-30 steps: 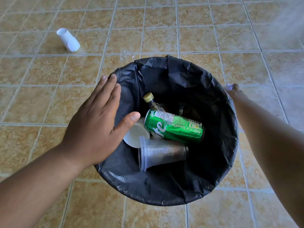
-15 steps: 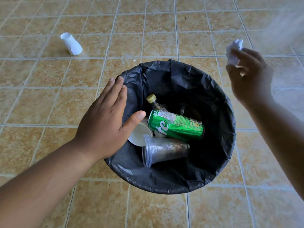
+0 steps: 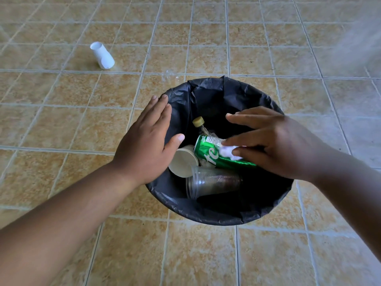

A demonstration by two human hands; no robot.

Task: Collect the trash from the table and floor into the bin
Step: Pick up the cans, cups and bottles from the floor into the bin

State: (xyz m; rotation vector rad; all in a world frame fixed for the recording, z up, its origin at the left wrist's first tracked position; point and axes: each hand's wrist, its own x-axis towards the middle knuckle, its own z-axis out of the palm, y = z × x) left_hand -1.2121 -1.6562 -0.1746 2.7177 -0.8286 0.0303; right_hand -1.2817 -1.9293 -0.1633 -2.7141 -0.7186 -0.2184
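A round bin with a black liner (image 3: pixel 206 216) stands on the tiled floor. Inside lie a green can (image 3: pixel 207 154), a clear plastic cup (image 3: pixel 214 182), a white paper cup (image 3: pixel 183 163) and a small bottle with a yellow cap (image 3: pixel 198 121). My left hand (image 3: pixel 146 145) rests flat on the bin's left rim, fingers straight. Over the bin's mouth my right hand (image 3: pixel 276 145) hovers with fingers spread. A crumpled white paper ball (image 3: pixel 227 151) shows just under its fingertips, above the can; the blur hides whether they touch.
A white paper cup (image 3: pixel 102 55) lies on its side on the floor at the far left. A small clear plastic scrap (image 3: pixel 170 74) lies just beyond the bin's far rim. Tan floor tiles surround the bin.
My right hand picked the paper ball up from the floor to the right of the bin, brought it over the mouth and spread its fingers. My left hand stayed on the rim.
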